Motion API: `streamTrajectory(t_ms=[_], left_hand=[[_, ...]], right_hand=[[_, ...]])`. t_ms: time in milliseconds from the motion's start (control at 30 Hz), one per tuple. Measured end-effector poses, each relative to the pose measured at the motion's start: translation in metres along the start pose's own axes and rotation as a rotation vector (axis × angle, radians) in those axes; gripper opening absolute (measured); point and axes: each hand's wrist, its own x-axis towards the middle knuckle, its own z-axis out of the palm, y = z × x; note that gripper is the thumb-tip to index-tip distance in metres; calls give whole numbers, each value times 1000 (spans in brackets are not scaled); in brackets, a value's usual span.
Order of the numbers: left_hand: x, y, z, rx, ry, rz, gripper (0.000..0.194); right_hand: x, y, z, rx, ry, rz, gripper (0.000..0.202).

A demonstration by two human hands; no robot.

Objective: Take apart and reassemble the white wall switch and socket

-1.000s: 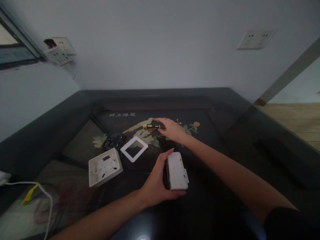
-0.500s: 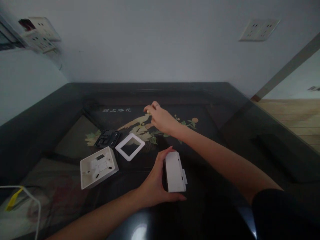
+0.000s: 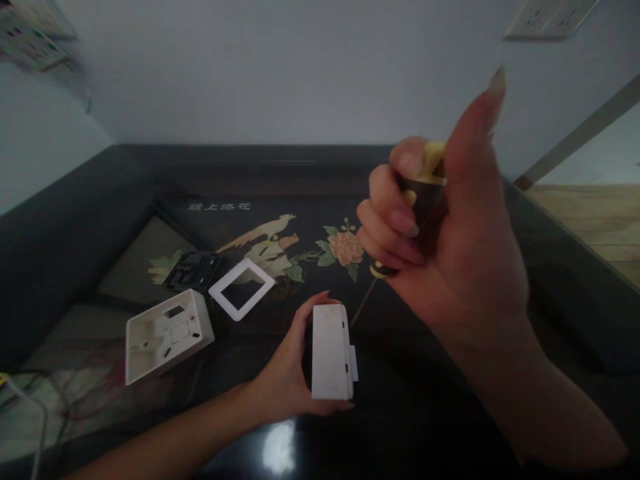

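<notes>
My left hand (image 3: 286,373) is closed around a white plastic switch box (image 3: 330,353), thumb and fingers at its two ends. The box stands on edge, with small dark slots and a tab along its right side. Raised close to the camera, my right hand (image 3: 440,220) grips a screwdriver (image 3: 424,190) with a black and yellow handle. Its thin shaft slants down and left, and the tip ends near the box's upper right corner; whether they touch I cannot tell.
To the left lie an open white wall box (image 3: 203,333), a white frame (image 3: 216,293) and a black plastic plate (image 3: 193,270) on the dark glossy table (image 3: 280,183). Cables (image 3: 45,413) run along the lower left. Wall sockets (image 3: 547,20) are at the back.
My right hand has risen toward the camera and to the right from the middle of the table, and the screwdriver now shows in it. The view has shifted slightly; the left hand keeps its hold.
</notes>
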Motion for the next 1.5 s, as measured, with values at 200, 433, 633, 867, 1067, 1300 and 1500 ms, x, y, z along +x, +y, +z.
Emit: streamTrajectory(t_ms=[200,433,633,867,1067,1300,1500], left_hand=[[1,-1,-1,16,-2,24,110],[-1,5,0,12,4,28,113],[0,8,3,-5,-9,42,116],[-1,7,2,18,10,54,116],[-1,5,1,63,18,71,118],[0,5,-1,129,36,186,104],[-1,8,-3,228,51,214,79]], right_hand=[[4,13,4,-83,-46,47,60],[-1,7,4,-111,-72,-59,66],[-5,4,1,-143,-88,-78,67],[-7,6,7,-43,-165,-18,62],[-8,9,5,-94,-156,21,63],[-9,9,4,-154,-179,52,59],[-18,6,3,-153,-348,47,53]])
